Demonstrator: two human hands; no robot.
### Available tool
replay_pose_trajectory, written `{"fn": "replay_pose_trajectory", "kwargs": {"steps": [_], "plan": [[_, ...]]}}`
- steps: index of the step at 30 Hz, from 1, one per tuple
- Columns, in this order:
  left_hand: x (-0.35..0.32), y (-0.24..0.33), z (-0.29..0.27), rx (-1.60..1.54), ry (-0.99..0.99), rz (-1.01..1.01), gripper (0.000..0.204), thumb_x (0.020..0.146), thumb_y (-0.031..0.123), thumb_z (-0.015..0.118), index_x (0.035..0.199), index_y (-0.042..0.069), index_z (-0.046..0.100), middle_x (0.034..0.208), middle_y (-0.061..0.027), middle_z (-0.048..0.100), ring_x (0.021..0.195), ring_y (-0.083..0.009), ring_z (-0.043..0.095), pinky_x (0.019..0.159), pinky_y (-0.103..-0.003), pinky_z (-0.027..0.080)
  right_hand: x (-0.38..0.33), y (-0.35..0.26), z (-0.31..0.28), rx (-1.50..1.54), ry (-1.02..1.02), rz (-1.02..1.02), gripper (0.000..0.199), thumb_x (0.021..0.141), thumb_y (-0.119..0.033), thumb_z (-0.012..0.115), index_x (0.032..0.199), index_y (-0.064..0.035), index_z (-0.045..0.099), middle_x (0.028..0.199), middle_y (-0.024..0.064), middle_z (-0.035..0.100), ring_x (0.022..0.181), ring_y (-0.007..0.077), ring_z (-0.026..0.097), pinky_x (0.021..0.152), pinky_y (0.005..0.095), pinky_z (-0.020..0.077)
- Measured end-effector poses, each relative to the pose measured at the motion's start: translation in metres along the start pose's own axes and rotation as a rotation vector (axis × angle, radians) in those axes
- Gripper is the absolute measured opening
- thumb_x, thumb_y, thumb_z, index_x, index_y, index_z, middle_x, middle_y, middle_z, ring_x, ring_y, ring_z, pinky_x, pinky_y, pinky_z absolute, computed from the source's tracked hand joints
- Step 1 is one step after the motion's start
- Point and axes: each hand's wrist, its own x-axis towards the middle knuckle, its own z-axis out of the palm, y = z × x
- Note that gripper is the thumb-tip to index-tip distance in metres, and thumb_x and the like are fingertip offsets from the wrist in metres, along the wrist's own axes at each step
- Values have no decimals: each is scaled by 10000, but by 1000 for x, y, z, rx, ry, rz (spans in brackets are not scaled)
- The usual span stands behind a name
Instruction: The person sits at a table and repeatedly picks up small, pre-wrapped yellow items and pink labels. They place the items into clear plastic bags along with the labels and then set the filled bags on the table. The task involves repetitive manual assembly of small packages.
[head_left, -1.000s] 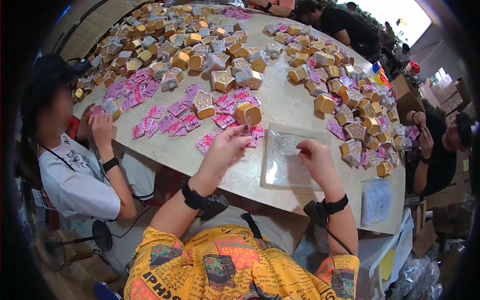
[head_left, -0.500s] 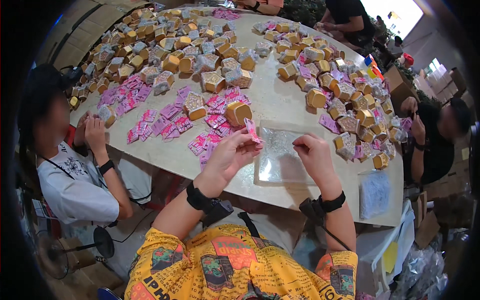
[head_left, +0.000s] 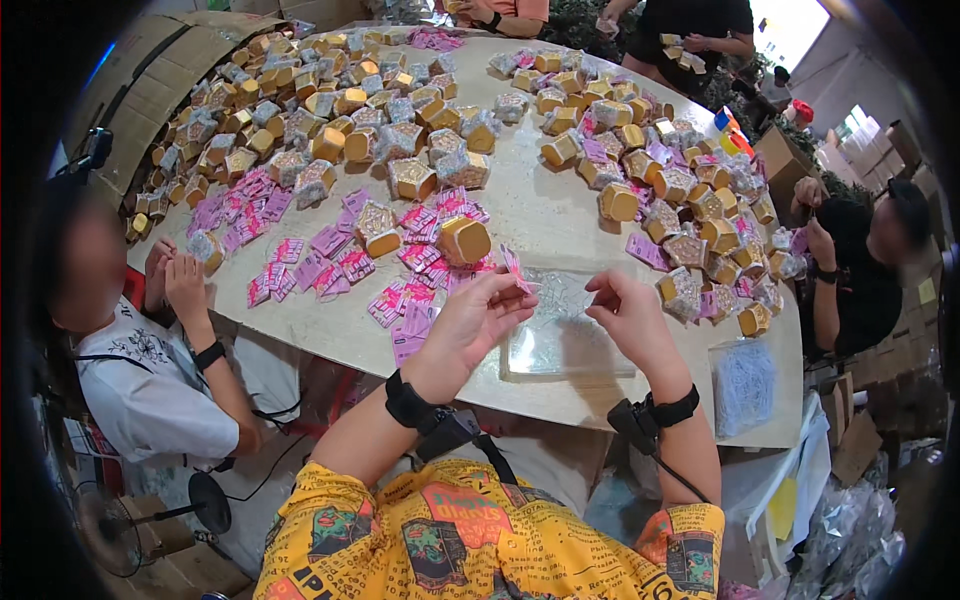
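Pink card (head_left: 514, 270) tilts up, pinched by the left hand (head_left: 474, 322), apart from the curled right hand (head_left: 634, 318); whether the latter grips anything, I cannot tell.

Pale table (head_left: 540, 205), gold boxes (head_left: 465, 241), pink cards (head_left: 355, 265), clear tray (head_left: 530, 355)

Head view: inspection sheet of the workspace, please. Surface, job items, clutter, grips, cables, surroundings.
Surface: pale table, heavily loaded left and right.
Job items: pink card in hand; loose pink cards nearby; clear flat packet in front.
Clutter: gold pieces, many in clear wrap, heaped on both sides; second clear packet at right.
Grips: left hand pinches the pink card; right hand curled near the clear flat packet, contents unclear.
Cables: black cable along right forearm.
Surroundings: co-workers left and right; cartons beyond.
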Motion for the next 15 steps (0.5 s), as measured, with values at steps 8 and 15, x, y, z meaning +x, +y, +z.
{"fn": "replay_pose_trajectory", "kwargs": {"steps": [8, 15], "plan": [[4, -2, 5, 13, 7, -25, 199, 878, 154, 607, 986, -9, 573, 980, -170, 624, 967, -268, 610, 912, -387, 498, 1, 0, 4, -317, 72, -328, 281, 692, 71, 623, 954, -20, 575, 720, 116, 599, 662, 259, 604, 606, 355, 481], [7, -6, 4, -32, 11, -27, 193, 874, 144, 606, 974, -19, 577, 973, -172, 625, 962, -273, 614, 909, -389, 504, -3, -9, 7, -340, 150, -417, 274, 700, 76, 585, 952, -31, 581, 811, 140, 618, 759, 324, 600, 666, 415, 486]]}}
